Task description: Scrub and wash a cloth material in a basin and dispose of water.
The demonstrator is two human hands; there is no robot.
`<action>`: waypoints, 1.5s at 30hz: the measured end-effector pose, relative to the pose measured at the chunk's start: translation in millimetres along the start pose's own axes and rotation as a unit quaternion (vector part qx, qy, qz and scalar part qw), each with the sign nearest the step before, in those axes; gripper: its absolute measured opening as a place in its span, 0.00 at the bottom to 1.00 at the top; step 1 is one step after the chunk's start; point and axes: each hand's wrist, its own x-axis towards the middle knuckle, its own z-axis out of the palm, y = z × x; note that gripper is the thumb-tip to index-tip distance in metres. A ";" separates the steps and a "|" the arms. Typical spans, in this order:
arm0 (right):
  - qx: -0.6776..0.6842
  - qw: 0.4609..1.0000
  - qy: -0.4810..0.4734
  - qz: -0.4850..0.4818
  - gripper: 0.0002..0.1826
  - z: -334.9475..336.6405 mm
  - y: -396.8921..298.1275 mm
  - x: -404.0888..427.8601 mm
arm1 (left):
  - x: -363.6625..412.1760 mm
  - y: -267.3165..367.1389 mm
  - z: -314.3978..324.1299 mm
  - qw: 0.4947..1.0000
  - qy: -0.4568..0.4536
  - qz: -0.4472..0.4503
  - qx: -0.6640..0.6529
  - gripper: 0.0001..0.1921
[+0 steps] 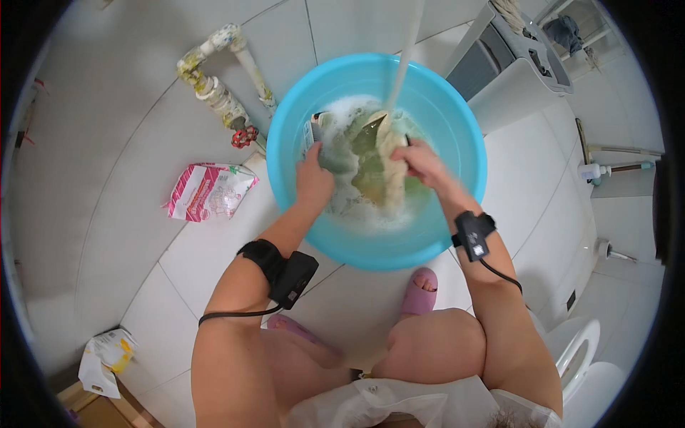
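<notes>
A round blue plastic basin on the floor holds cloudy, foamy water. My right hand, blurred, grips a wet cream-coloured item that looks like a shoe with a dark opening at its far end. A small dark tip shows by that hand's fingers; I cannot tell what it belongs to. At the basin's left side my left hand has its fingers on a white and grey object with a ridged face, perhaps a brush. A stream of water falls beside the cream item's far end.
Left of the basin stand a pipe with a red valve wheel and a pink and white plastic packet. A grey and white mop bucket stands at the back right. Toilet seat at lower right; white package at lower left.
</notes>
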 end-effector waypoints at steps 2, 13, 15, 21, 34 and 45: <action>-0.037 0.996 0.053 -0.066 0.18 -12.0 -29.6 -26.0 | 2.2 -2.3 2.5 0.989 -0.061 -0.020 0.132 0.26; -0.096 0.956 0.024 -0.277 0.16 15.0 -154.3 -128.2 | 2.6 4.7 17.2 0.957 -0.252 -0.039 0.138 0.40; -0.113 0.954 0.021 -0.278 0.18 17.2 -159.6 -131.3 | -1.0 23.8 17.6 0.971 -0.197 0.023 0.130 0.45; -0.051 0.945 -0.007 -0.324 0.16 23.0 -178.1 -153.9 | -0.8 43.0 18.9 0.959 -0.234 0.083 0.135 0.49; -0.121 0.948 0.179 -0.233 0.17 -78.5 -124.0 -102.2 | 50.5 5.3 -28.7 0.979 -0.157 0.108 0.078 0.16; -0.129 0.956 0.231 -0.127 0.21 -118.9 -35.2 -35.7 | 46.5 40.6 -46.8 0.920 -0.128 0.139 0.343 0.15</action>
